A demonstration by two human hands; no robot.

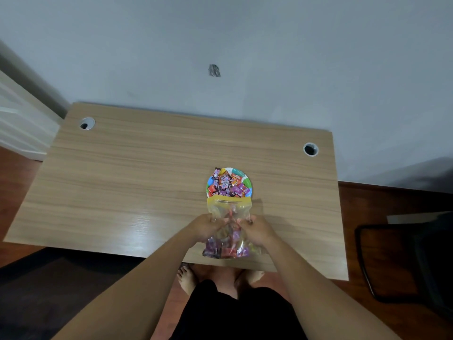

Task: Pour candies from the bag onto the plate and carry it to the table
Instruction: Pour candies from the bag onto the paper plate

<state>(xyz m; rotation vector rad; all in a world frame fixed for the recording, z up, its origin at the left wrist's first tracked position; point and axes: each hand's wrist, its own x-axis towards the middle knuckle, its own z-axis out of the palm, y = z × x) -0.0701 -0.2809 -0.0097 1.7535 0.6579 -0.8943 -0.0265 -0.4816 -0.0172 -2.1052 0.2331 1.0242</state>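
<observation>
A clear candy bag [229, 209] with a yellow zip top lies over the wooden desk, its open mouth touching the near edge of the plate. My left hand [208, 228] and my right hand [256, 229] both pinch the bag around its middle. Wrapped candies, purple and red, fill the bag's lower end [226, 249] near the desk's front edge. The small round plate [248, 180] has a colourful rim and carries a heap of wrapped candies [226, 184].
The wooden desk [137, 182] stands against a grey wall, with round cable holes at back left [86, 123] and back right [310, 149]. A black chair [404, 261] sits at the right. My bare feet [187, 278] show under the desk's front edge.
</observation>
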